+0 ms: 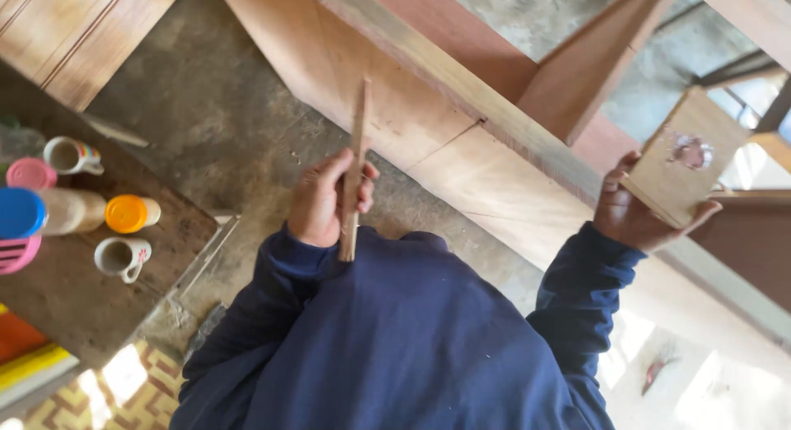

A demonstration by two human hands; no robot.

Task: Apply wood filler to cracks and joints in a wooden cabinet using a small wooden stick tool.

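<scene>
My left hand is closed around a thin, narrow wooden strip and holds it nearly upright in front of my chest. My right hand grips a small square plywood piece by its lower edge, out to the right. That piece has a pale pinkish blotch on its face. Both arms are in dark blue sleeves. A large plywood panel with a wooden rail lies slanted just beyond both hands.
A dark low table at the left carries two mugs, an orange-lidded bottle, and pink and blue lids. Wooden boards sit at the top left, on a bare concrete floor. A patterned mat shows at the bottom left.
</scene>
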